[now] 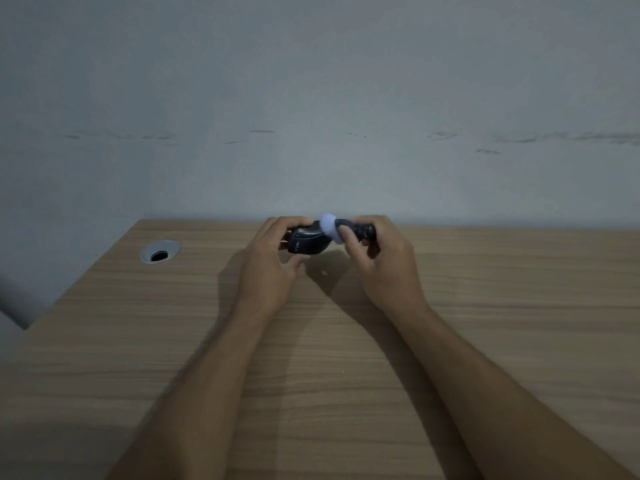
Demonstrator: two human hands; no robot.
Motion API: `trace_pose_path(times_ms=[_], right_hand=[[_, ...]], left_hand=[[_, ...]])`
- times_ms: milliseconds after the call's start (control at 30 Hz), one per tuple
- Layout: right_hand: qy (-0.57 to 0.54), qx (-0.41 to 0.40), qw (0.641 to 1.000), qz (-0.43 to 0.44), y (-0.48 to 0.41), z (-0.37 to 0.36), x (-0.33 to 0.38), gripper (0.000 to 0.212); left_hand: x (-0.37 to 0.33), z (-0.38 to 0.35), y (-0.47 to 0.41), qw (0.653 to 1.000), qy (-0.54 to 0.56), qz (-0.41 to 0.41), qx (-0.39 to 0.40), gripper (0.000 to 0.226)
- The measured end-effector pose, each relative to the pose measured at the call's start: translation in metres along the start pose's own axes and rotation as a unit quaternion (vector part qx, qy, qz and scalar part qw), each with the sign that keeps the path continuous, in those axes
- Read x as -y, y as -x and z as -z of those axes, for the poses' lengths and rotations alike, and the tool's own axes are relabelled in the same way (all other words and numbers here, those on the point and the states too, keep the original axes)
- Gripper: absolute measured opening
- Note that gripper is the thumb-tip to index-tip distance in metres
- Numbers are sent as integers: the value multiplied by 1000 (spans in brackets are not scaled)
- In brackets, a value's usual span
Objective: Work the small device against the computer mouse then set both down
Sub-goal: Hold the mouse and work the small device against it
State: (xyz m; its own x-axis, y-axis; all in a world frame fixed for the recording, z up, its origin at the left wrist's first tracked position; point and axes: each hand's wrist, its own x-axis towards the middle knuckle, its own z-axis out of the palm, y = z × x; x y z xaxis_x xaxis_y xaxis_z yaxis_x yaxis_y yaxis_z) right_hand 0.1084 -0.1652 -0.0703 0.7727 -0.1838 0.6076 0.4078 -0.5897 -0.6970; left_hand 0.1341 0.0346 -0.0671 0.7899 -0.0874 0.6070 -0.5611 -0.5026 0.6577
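Your left hand [273,258] holds the computer mouse [306,241] above the far edge of the desk [346,375], with the fingers curled over its far side and the thumb underneath, so the mouse is lifted clear of the wood. The mouse is dark, tilted on its side, and shows pale lettering on the face turned toward you. Your right hand [377,258] grips the small device [349,230] by its dark handle, fingers closed around it and the thumb pressing near its front. The device points left, and its pale, rounded, soft-looking head [330,227] touches the upper right part of the mouse. Both hands are close together, just in front of the grey wall [311,98]. A round metal cable hole [160,251] sits in the desk well to the left of your hands.
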Motion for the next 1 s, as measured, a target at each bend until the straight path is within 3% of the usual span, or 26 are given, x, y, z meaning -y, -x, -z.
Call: trace_pose_path(times_ms=[133,333,567,833,1000], right_hand=[[7,-17,999,-49,-2,7,-6,20],[-11,24,999,34,6,-1,12,23],[33,-33,996,-81,-3,5,-12,25],[-33,1,999,20,5,-1,14,22],[-4,-22,998,-66,0,0,-6,17]], left_hand=[[-3,-1,1,1000,-4,-25,4,58],[-3,1,1,998,-43,-43,7,65],[-7,2,0,996,-35,-80,13,57],[-6,-1,0,994,-67,-85,14,60],[-4,-3,1,998,-34,-54,-3,62]])
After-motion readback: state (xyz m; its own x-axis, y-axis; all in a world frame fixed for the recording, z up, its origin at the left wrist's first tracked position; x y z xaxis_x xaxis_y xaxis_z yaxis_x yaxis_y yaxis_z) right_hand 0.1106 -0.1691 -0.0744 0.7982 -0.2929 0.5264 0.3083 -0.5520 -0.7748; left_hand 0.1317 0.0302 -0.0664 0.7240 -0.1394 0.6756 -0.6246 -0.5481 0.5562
